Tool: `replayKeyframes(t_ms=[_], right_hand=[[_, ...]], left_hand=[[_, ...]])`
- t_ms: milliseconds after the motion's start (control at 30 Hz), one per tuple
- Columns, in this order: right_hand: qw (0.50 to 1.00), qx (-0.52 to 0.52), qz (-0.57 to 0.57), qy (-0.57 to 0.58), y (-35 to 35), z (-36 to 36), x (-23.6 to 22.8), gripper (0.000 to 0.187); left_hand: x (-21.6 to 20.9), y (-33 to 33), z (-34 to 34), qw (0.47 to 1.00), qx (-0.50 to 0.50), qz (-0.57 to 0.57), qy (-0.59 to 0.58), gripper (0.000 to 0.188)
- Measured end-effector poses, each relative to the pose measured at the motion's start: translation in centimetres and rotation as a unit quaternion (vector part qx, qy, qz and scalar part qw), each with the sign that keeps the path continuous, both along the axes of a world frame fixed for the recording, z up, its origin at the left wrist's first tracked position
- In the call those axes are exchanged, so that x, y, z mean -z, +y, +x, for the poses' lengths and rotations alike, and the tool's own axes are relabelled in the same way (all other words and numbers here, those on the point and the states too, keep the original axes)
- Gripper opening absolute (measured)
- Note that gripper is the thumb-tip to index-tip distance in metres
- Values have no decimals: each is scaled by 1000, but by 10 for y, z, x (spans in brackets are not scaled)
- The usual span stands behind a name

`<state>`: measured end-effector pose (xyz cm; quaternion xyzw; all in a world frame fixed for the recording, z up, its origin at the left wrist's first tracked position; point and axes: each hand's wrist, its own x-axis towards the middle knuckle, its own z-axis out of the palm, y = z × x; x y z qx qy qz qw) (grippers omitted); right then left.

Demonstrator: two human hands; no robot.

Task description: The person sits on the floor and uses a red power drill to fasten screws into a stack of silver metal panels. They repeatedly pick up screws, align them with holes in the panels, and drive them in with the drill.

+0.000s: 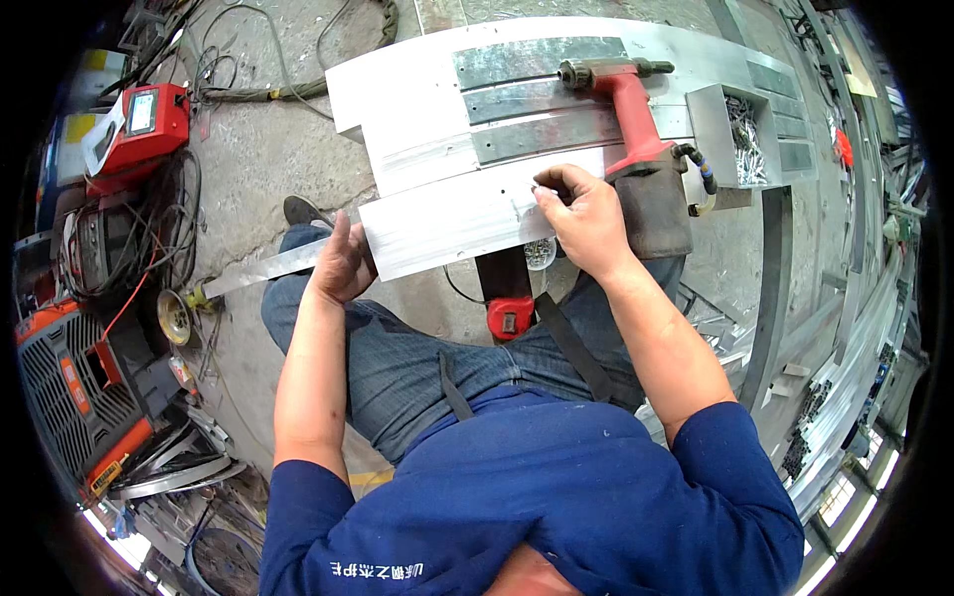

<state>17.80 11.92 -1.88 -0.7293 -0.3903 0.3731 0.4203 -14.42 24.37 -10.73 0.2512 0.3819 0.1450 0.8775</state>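
Observation:
A long silver metal plate [447, 223] with small holes lies across in front of me, above my lap. My left hand [343, 260] grips its left end, thumb upward along the edge. Over the plate's right part my right hand [586, 219] is closed in a pinch, its fingertips close to the surface; what they hold is too small to make out. Just beyond, a red rivet gun [636, 114] with a dark cylindrical base [651, 214] stands right of the plate, its nose pointing left. Several dark metal strips [542, 94] rest on the larger silver sheets behind.
A metal box [711, 129] of loose rivets [745, 139] stands at the right. Below the plate are a cup of small parts [540, 254] and a red tape measure [510, 318]. Machines, including a red one [149, 129], and cables line the left; metal profiles [845, 387] lie right.

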Motion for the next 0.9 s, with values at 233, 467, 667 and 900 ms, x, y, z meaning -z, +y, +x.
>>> replayKeyframes(t_ms=[233,467,667,900], right_hand=[[999,-19,-24,-35,-3,2,3,17],[996,5,-25,-87,-2,-6,-2,16],[992,-9,25,-125,-2,-5,4,16],[997,38,3,-72,-8,-2,11,15]], left_hand=[[33,5,7,995,47,-33,-82,141],[35,9,32,988,28,-45,-147,150],[26,-1,54,960,-80,-93,-252,137],[60,6,23,905,-105,-285,-298,85]])
